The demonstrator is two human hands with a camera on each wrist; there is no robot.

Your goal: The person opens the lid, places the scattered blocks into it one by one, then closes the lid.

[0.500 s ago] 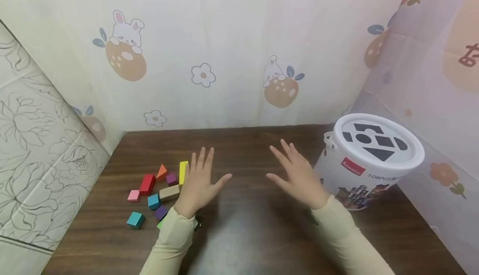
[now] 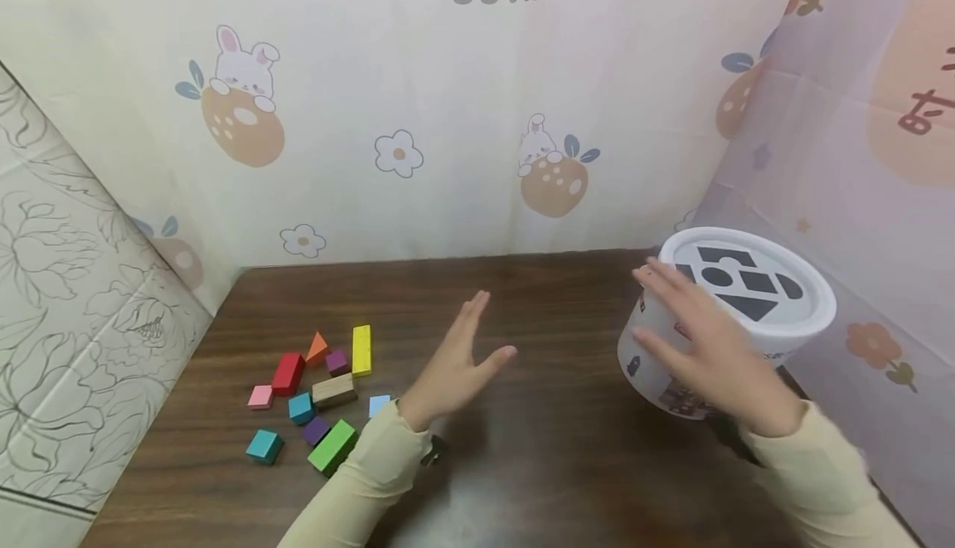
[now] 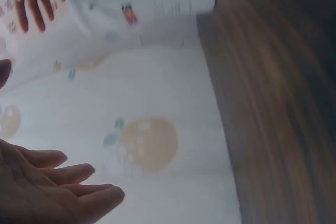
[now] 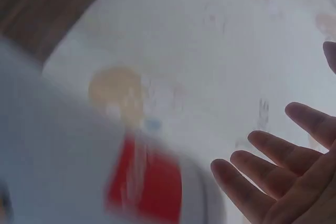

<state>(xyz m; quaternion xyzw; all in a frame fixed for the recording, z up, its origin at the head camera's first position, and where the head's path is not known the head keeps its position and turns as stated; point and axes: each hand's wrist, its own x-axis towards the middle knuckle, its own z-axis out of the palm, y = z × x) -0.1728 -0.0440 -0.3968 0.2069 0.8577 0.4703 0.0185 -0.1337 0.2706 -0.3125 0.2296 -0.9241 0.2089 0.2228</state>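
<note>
My right hand (image 2: 709, 349), fingers stretched out, is in front of the white bucket (image 2: 649, 374) and overlaps its lid and side in the head view. The bucket's lid (image 2: 791, 316) has dark cut-out shapes. In the right wrist view the spread fingers (image 4: 283, 156) hold nothing, beside the bucket's red label (image 4: 147, 182). Over the middle of the table is my left hand (image 2: 455, 374), fingers straight and thumb apart, with nothing in it. Nearest to it lie a light blue block (image 2: 379, 404) and a green block (image 2: 333, 447).
Left of my left hand, more blocks lie scattered: a yellow one (image 2: 361, 351), a red one (image 2: 288, 374), a wooden one (image 2: 334, 391), an orange triangle (image 2: 317, 350) and several small cubes. Printed curtains (image 2: 448, 75) hang behind the dark wooden table (image 2: 552, 415).
Both hands have moved to the right, the right one to the front of the bucket. The left hand has come off the blocks in view, so the green and light blue ones show.
</note>
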